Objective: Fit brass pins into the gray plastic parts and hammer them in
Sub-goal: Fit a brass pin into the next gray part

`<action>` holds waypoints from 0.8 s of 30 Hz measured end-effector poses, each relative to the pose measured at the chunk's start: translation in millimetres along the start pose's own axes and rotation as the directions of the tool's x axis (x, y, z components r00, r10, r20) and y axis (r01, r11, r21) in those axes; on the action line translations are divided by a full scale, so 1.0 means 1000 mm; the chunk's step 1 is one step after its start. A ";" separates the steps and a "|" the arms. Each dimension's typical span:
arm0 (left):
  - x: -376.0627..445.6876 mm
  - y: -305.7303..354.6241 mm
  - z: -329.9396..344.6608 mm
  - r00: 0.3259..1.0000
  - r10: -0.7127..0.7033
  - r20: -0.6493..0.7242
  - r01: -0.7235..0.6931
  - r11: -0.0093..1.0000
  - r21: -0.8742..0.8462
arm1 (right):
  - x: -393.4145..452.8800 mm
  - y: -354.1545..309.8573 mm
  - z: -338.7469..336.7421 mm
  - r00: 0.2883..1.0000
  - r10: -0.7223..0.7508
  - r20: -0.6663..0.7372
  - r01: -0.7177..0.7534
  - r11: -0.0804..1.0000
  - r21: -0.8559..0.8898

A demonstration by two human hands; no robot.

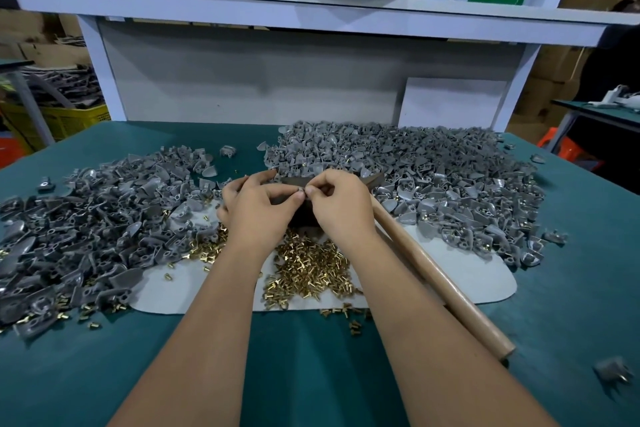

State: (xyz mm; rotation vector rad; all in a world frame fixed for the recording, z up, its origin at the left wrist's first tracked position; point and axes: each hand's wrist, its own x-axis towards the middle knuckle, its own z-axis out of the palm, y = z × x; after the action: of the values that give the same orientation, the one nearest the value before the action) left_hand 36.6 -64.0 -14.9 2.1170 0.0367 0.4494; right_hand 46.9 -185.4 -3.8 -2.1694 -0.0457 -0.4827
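At frame centre, your left hand (258,208) and right hand (341,206) pinch together something tiny, probably a gray part, mostly hidden by fingertips. Brass pins (308,270) lie just below; hammer handle (440,274) runs lower right.

On the table (311,374), one heap of plastic parts (86,229) lies toward the left edge, another (433,170) toward the back right. Pins (308,270) lie on a mat (478,281) between them; a hammer handle (440,277) runs toward the front right.
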 end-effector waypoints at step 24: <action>0.001 0.002 0.001 1.000 0.018 -0.004 -0.017 0.997 0.070 | 0.009 -0.002 -0.002 1.000 0.009 0.014 -0.008 0.998 -0.061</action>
State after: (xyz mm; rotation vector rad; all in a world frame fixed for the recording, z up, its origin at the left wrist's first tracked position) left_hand 37.2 -65.8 -13.4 2.1863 0.0367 0.4690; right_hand 53.9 -186.7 2.2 -2.2323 -0.0301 -0.4694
